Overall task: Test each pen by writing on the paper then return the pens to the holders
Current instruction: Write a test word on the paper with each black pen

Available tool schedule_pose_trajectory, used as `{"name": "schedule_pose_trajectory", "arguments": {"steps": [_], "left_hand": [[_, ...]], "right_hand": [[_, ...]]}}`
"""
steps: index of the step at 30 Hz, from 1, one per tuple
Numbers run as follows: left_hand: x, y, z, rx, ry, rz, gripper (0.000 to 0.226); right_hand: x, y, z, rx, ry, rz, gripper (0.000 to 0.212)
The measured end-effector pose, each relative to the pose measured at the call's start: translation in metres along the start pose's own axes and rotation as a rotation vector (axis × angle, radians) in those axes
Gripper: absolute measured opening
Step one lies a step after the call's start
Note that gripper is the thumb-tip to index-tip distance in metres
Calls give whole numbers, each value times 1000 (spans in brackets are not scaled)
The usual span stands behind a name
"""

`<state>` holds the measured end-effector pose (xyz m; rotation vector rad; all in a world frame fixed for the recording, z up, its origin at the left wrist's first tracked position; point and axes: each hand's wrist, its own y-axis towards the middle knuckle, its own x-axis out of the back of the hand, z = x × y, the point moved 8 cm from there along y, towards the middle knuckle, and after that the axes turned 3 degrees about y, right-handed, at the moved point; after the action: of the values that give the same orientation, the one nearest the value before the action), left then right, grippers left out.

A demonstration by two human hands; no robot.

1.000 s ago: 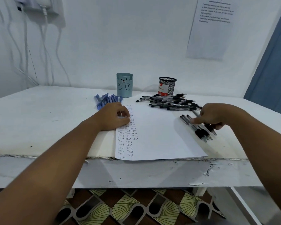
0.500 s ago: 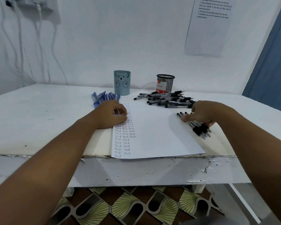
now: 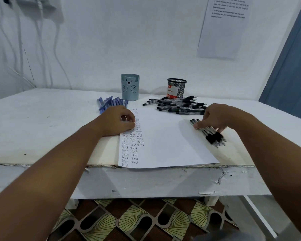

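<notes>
White chipped table (image 3: 42, 119) under me, and my right hand (image 3: 215, 117) has now settled curled fingers onto the small row of black-capped clear pens (image 3: 214, 136) beside the sheet of white paper (image 3: 167, 136), left hand (image 3: 118, 121) pinning it loosely curled, so another test looks next.

Head view, forward-down, apparently close above table (image 3: 42, 119)

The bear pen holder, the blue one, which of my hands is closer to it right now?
Left. Your left hand rests on the paper just in front of the bear holder. Your right hand is farther right, on a small group of black pens.
</notes>
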<state>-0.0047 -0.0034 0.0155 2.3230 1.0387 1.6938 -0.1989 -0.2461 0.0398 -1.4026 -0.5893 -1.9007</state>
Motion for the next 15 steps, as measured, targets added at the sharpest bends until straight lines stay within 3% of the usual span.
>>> {"name": "schedule_pose_trajectory", "arguments": {"steps": [7,15], "left_hand": [[0,-1,-1,6,-17,6,8],[1,-1,-1,13,-8,9,9]], "right_hand": [[1,-3,1,31,-5,-66,67],[6,5,-4,75,77,-181,32]]}}
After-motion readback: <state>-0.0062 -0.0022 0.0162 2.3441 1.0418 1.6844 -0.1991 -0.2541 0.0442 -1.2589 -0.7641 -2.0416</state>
